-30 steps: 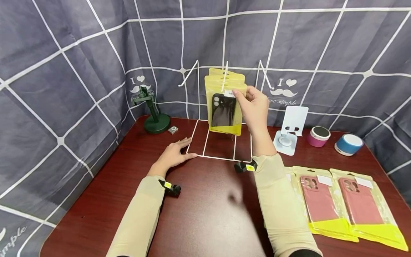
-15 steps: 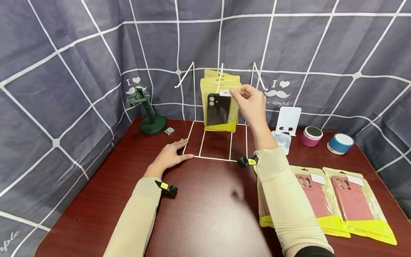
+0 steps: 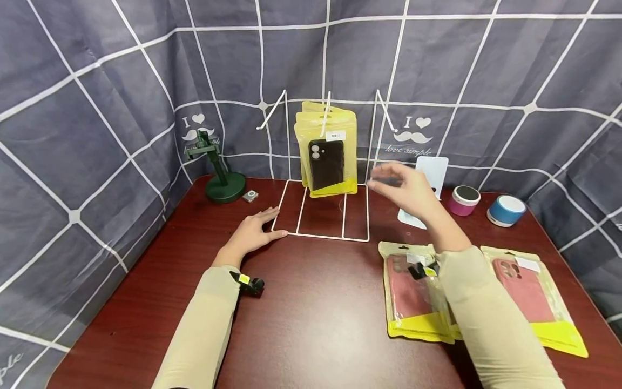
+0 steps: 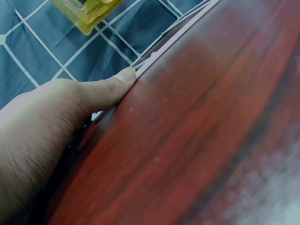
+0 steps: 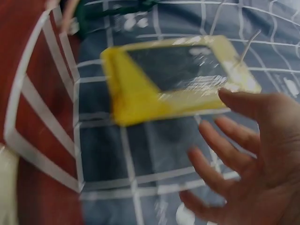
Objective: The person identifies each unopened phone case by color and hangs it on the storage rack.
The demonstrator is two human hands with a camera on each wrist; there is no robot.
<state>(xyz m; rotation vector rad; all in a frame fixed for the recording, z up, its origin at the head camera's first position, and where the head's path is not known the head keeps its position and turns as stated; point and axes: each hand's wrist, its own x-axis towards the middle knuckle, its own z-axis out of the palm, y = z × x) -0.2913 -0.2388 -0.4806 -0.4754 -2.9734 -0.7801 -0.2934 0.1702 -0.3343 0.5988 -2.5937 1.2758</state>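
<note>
A white wire display rack point(image 3: 320, 236) stands at the back of the red-brown table point(image 3: 311, 324). Several yellow bags with black phone cases point(image 3: 326, 156) hang from its middle hook, also seen in the right wrist view point(image 5: 173, 84). My left hand point(image 3: 255, 233) lies flat on the table, thumb point(image 4: 112, 86) against the rack's base wire point(image 4: 159, 47). My right hand point(image 3: 405, 189) hovers to the right of the hanging bags, fingers point(image 5: 225, 150) spread and empty. Near my right forearm lie yellow bags with pink cases point(image 3: 410, 297).
A green stand point(image 3: 221, 175) and a small silver object point(image 3: 250, 195) sit at the back left. A white phone holder point(image 3: 430, 178), a pink speaker point(image 3: 464, 200) and a blue speaker point(image 3: 506, 209) line the back right. A grey grid-pattern cloth point(image 3: 97, 108) forms the backdrop.
My right hand has let go of the front black-case bag, now hanging on the hook, and drawn back down to the right. The left hand has not moved.
</note>
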